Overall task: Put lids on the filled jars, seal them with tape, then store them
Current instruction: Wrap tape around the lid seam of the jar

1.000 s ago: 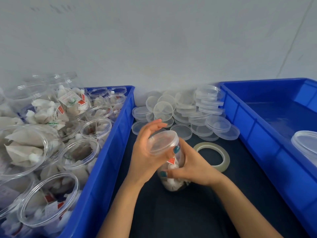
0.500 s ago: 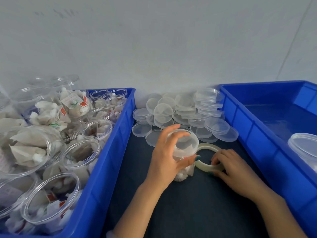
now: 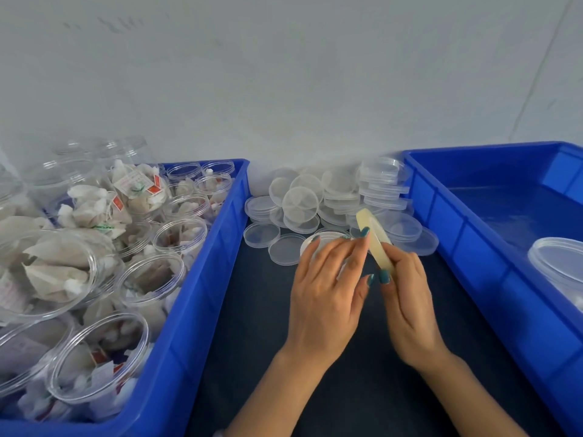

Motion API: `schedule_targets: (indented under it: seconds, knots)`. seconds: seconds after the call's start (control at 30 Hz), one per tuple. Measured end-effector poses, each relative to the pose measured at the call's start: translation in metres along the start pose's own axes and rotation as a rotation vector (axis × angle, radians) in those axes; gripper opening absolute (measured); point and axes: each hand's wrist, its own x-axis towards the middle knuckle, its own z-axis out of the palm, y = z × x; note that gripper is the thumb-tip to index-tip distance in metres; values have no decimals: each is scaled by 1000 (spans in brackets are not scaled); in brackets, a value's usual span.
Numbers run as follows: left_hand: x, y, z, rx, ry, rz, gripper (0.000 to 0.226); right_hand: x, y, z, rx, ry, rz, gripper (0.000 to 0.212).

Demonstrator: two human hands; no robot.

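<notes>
A blue left bin (image 3: 202,279) holds open jars (image 3: 97,357) stuffed with tea bags. On the dark surface (image 3: 252,342), loose clear lids (image 3: 299,203) pile up at the back. In front of them stands a lidded jar (image 3: 310,244), mostly hidden behind the left hand (image 3: 325,298). That hand's fingers (image 3: 356,257) are nearly straight and grip nothing, with one tip touching the tape roll (image 3: 375,244). The right hand (image 3: 407,298) pinches the roll's lower part. The roll is raised on edge, its long line slanting from upper left to lower right, its flat faces turned sideways. A blue right bin (image 3: 473,247) holds one stored jar (image 3: 558,263). The unheld jar could likely tip if knocked, and freed tape may stick to itself.
</notes>
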Motion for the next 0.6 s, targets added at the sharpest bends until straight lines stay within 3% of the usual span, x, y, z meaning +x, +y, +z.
schedule_targets:
  seconds: [0.13,0.23,0.4,0.6]
  knots:
    - [2,2,-6,-146,199,-83,29,-2,0,1,-59,25,-79,28]
    - [5,4,-10,-326,291,-244,13,-6,2,0,-87,20,-104,26]
    - [10,3,-15,-441,202,-426,12,-7,2,-2,-205,-8,-214,25]
    - [4,13,-20,-344,59,-238,10,-3,7,-10,-303,40,-209,28]
